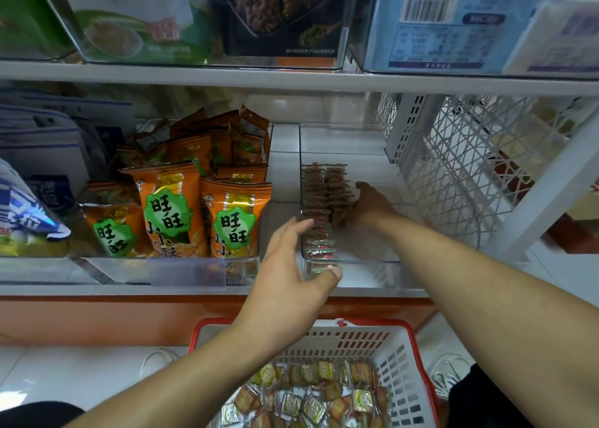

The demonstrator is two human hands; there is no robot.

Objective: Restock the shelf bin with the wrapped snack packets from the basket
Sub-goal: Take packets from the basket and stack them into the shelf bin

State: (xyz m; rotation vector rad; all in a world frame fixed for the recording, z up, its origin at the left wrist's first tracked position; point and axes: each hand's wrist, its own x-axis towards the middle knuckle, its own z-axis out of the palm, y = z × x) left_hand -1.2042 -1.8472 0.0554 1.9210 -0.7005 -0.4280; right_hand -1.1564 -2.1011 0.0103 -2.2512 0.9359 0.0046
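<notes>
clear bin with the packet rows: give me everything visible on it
The clear bin looks like transparent hard plastic, rectangular, open-topped, on the white shelf right of the orange bags. Two rows of small wrapped packets stand along its left side; the right part is bare. The right hand reaches inside against the rows; the left hand touches its front left corner.

Head-worn wide-angle view, close on a shop shelf.

1 camera, worn on the person's head, faces forward and down: the clear bin (350, 259) sits near centre within arm's reach, upper shelf bins fill the top edge, and the red basket (418, 362) lies directly below at the bottom edge.
</notes>
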